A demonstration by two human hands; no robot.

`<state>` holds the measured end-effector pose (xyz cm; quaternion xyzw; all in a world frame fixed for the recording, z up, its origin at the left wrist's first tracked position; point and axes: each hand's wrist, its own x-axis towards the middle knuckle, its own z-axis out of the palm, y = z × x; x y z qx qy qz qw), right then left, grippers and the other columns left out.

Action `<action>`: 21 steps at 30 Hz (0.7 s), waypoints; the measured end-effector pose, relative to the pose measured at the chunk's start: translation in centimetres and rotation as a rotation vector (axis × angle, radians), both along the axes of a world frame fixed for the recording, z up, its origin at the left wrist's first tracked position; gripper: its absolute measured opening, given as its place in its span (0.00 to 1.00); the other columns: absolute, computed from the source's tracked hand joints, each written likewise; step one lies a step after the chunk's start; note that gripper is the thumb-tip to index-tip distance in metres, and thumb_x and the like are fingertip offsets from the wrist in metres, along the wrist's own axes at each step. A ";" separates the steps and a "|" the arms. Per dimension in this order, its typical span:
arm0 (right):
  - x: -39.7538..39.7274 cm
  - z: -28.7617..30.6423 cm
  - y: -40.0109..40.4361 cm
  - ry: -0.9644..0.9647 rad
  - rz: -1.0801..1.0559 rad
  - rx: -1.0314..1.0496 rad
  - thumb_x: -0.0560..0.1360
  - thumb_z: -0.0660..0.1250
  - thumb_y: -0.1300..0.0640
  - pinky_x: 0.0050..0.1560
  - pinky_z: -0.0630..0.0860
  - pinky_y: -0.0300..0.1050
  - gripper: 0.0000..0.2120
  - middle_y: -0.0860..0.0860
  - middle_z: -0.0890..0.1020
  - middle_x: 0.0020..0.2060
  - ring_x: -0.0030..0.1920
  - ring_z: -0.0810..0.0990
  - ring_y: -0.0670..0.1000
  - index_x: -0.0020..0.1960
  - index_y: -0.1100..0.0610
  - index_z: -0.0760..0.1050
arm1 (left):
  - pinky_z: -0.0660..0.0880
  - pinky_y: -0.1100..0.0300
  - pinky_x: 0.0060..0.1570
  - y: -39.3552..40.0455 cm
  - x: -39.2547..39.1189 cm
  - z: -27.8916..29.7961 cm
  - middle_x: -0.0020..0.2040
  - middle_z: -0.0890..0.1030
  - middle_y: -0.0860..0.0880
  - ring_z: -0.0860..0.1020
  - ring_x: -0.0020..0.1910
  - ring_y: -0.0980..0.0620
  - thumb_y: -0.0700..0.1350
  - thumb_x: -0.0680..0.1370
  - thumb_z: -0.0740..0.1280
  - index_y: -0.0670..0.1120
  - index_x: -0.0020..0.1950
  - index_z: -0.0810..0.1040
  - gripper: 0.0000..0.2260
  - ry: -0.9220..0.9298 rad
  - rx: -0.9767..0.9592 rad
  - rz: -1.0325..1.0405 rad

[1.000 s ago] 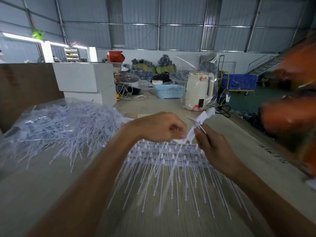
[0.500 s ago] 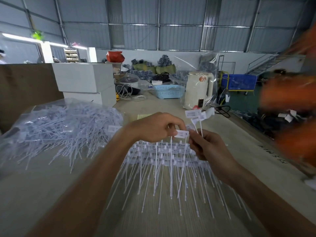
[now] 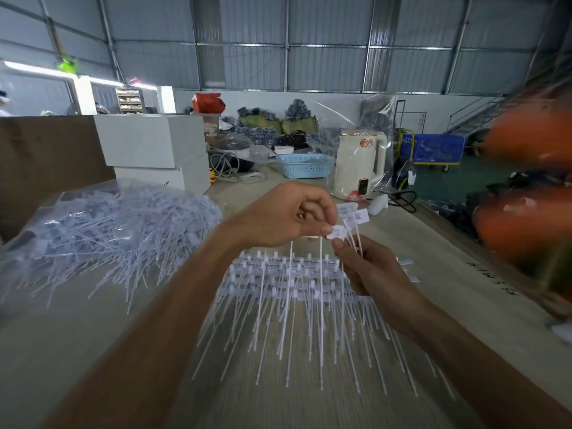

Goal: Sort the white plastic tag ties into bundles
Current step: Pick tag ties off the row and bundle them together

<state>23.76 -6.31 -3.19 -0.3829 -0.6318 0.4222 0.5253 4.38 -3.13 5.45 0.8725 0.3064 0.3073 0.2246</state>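
A flat row of white plastic tag ties (image 3: 288,292) lies on the table in front of me, heads away, tails fanned toward me. My left hand (image 3: 284,218) pinches the head of a white tie (image 3: 335,232) and holds a couple of tails hanging down. My right hand (image 3: 368,267) grips a small bundle of ties (image 3: 353,218), their flag heads sticking up above my fingers. The two hands meet just above the row. A big loose heap of ties (image 3: 102,233) in clear plastic lies at the left.
White boxes (image 3: 154,150) stand behind the heap, with a brown board at far left. A blue basket (image 3: 305,170), a cream kettle (image 3: 360,162) in plastic and cables sit at the table's far end. Blurred orange shapes (image 3: 526,212) fill the right edge, beyond the table.
My hands have risen slightly above the row. The left hand now pinches another tie head next to the right hand's bundle, where more flag heads stick up than a second ago.
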 end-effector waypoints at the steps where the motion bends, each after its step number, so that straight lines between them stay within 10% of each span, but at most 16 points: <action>1: 0.0 0.1 0.0 0.011 0.004 0.000 0.75 0.67 0.43 0.26 0.59 0.39 0.17 0.48 0.62 0.27 0.25 0.57 0.47 0.39 0.57 0.72 | 0.81 0.50 0.54 0.0 0.0 0.0 0.44 0.86 0.48 0.85 0.45 0.51 0.39 0.76 0.73 0.43 0.52 0.80 0.06 -0.009 -0.007 0.005; 17: -0.7 1.0 -1.1 0.400 0.043 0.018 0.84 0.58 0.54 0.26 0.59 0.38 0.16 0.47 0.61 0.28 0.28 0.56 0.47 0.39 0.56 0.65 | 0.65 0.60 0.35 0.5 1.7 -1.4 0.31 0.66 0.54 0.65 0.28 0.59 0.48 0.85 0.60 0.48 0.36 0.69 0.17 0.041 -0.097 0.206; 21: -0.8 0.8 -1.2 0.356 -0.042 0.077 0.84 0.59 0.52 0.26 0.62 0.38 0.17 0.48 0.63 0.28 0.28 0.58 0.48 0.39 0.57 0.66 | 0.68 0.67 0.35 0.4 2.1 -1.4 0.34 0.75 0.55 0.70 0.29 0.63 0.47 0.85 0.59 0.50 0.39 0.72 0.15 -0.074 -0.104 0.149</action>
